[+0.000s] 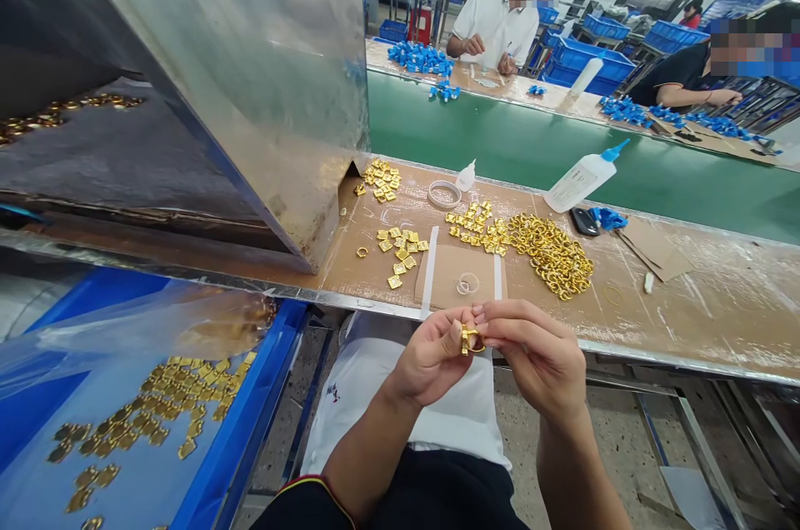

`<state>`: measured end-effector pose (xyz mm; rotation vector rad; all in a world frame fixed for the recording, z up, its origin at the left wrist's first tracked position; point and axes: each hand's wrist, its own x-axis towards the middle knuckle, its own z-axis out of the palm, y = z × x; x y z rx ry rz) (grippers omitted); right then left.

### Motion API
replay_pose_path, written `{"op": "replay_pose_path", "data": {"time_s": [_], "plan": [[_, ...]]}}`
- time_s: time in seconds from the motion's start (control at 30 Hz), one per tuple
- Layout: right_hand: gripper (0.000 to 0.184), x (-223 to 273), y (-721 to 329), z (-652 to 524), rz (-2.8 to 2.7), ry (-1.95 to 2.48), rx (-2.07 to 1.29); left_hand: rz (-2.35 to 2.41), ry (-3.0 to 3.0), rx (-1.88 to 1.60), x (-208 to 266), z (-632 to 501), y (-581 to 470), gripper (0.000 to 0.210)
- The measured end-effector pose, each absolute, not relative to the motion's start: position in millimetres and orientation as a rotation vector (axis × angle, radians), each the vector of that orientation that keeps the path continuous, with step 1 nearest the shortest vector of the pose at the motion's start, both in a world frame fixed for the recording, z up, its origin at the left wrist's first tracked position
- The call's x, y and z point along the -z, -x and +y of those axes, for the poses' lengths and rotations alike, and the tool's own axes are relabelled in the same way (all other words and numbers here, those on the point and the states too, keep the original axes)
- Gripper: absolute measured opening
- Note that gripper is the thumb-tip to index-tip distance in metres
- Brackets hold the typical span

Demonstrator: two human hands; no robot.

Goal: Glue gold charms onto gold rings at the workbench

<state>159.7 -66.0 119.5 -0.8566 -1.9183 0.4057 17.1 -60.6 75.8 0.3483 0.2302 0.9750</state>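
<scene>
Close in front of my body, a gold ring [477, 346] with a flat face is held between my two hands. My left hand [428, 359] is closed, its thumb and fingers pinching the face side. From the other side my right hand [541, 359] is closed with its fingertips on the band. Just beyond, a cardboard pad [447, 280] with white tape strips bears a small clear loop [467, 283]. A dense pile of gold rings [553, 255] lies to the right of the pad. Loose square gold pieces [400, 247] are spread to its left.
A large metal housing [275, 80] rises at left above a blue bin [262, 397] of gold pieces. A white bottle [581, 182], small dropper bottle [466, 177] and tape roll [444, 194] stand on the bench. Past the green conveyor belt [500, 134], co-workers sit by blue parts [418, 57].
</scene>
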Motion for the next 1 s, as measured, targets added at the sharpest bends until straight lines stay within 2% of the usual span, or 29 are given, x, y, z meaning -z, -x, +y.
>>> {"op": "replay_pose_path", "data": {"time_s": [0.7,1.0], "plan": [[0.015,-117.0,-158.9,-71.5,-1.953,0.704,-0.415,0.095,-0.625,-0.99,-74.0,-59.3,-4.8,0.047],[0.018,-111.6,-155.2,-80.8,-1.974,0.635,-0.255,0.124,-0.737,-0.986,-74.6,-61.0,3.1,0.048]]}}
